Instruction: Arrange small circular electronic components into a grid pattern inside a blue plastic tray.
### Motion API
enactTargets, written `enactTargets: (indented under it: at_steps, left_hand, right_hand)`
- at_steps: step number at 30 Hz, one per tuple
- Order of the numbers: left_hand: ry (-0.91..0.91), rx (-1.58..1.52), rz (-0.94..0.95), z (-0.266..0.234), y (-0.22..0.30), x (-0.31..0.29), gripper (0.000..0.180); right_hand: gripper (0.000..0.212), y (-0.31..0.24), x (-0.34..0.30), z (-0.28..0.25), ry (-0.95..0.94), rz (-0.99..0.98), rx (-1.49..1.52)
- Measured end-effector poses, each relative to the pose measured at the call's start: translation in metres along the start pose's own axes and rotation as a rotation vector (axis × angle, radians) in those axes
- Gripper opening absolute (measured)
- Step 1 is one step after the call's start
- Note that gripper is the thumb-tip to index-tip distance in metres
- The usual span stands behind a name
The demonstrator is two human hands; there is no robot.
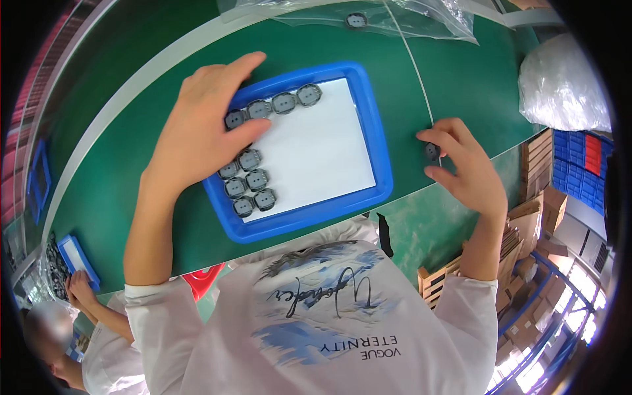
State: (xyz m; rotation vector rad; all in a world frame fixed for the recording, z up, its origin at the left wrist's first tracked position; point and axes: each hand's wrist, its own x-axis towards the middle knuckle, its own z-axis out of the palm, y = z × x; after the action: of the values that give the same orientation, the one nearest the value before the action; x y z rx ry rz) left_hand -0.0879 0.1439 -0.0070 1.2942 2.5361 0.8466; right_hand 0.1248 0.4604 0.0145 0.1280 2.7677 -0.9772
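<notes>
A blue tray point(384, 148) lined with white paper point(316, 151) lies on the green table before me. Several dark grey, roundish plastic parts point(284, 103) with small holes stand in rows along its far and left sides. Over the left rim reaches my left hand point(201, 125), thumb and index finger wide apart, covering some of the parts; nothing shows in its grasp. Right of the tray, near the table's front edge, my right hand point(467, 161) pinches one small dark plastic part point(431, 151) between thumb and fingers.
Clear plastic film point(421, 23) spreads at the far edge, with another dark part point(356, 20) by it. A thin white cord point(411, 62) crosses the table. A bulky plastic bag point(563, 82) sits at far right. At lower left, a co-worker's hands point(80, 289) touch a smaller blue tray point(69, 253).
</notes>
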Motion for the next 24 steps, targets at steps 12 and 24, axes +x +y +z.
enactTargets:
  at_steps: [12,24]
  left_hand:
    - [0.364,-0.344,-0.316,-0.005,-0.069,-0.036,0.037]
    - [0.365,-0.258,-0.231,-0.008,-0.069,-0.036,0.034]
  right_hand:
    - [0.015,-0.040,0.077,0.018,0.297,-0.543,-0.206]
    - [0.015,-0.050,0.122,0.029,0.128,-0.592,-0.431]
